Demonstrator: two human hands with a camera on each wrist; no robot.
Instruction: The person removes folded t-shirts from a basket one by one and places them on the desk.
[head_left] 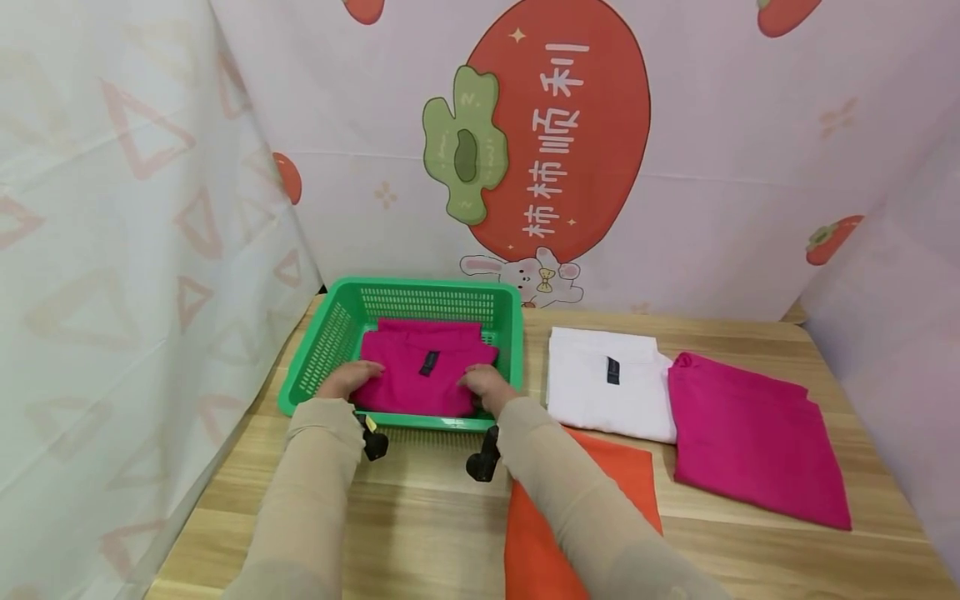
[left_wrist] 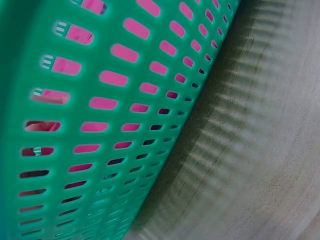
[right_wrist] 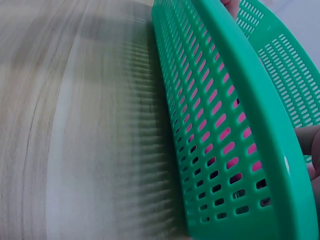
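A folded magenta shirt (head_left: pixel 408 387) with a dark neck label lies inside a green plastic basket (head_left: pixel 427 285), over another magenta piece whose back edge shows behind it. At the shirt's left edge, my left hand (head_left: pixel 348 379) pinches the fabric. My right hand (head_left: pixel 489 387) holds the opposite edge, thumb on top and the other fingers mostly out of sight. In the left wrist view the slotted basket wall covers most of the work, with magenta cloth behind the holes. The right wrist view has the basket rim (right_wrist: pixel 265 115) and part of my right hand (right_wrist: pixel 311 147) beyond it.
Right of the basket lies a folded white shirt (head_left: pixel 607 400), beside a folded magenta garment (head_left: pixel 750 442). An orange cloth (head_left: pixel 622 475) lies partly under my right forearm. Printed curtains hang behind and at both sides of the wooden table (head_left: pixel 420 517).
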